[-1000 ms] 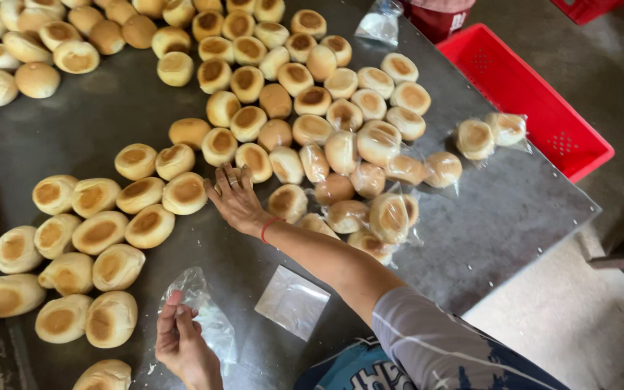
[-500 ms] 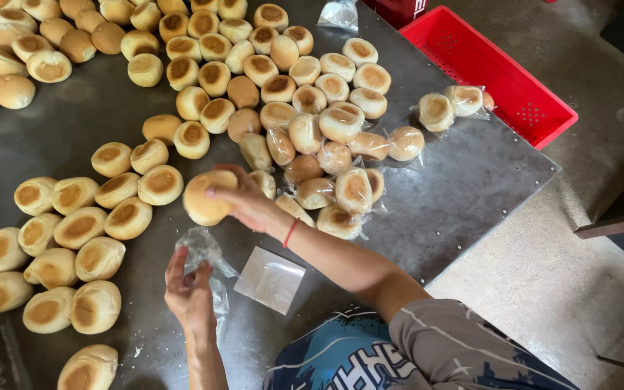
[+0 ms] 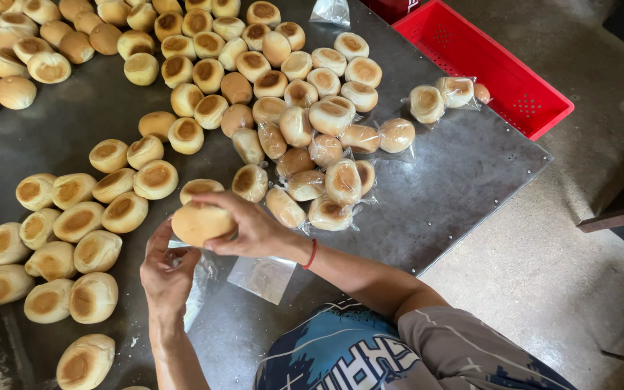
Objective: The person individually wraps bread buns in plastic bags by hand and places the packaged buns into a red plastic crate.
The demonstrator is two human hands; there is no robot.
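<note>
My right hand (image 3: 250,227) grips a round golden bun (image 3: 198,222) and holds it just above my left hand (image 3: 165,271). My left hand pinches a clear plastic bag (image 3: 196,289) under the bun. A red band sits on my right wrist. Both hands hover over the dark metal table (image 3: 442,195), near its front edge. Several bagged buns (image 3: 330,177) lie in a heap just right of my hands. Bare buns (image 3: 81,231) lie to the left.
Many more loose buns (image 3: 204,50) cover the far part of the table. An empty clear bag (image 3: 261,278) lies flat by my right wrist. A red plastic crate (image 3: 485,68) stands on the floor at the table's right corner. The floor (image 3: 565,267) is concrete.
My right hand picked a bun off the table and drew it back to my left hand, which rose with the bag to meet it.
</note>
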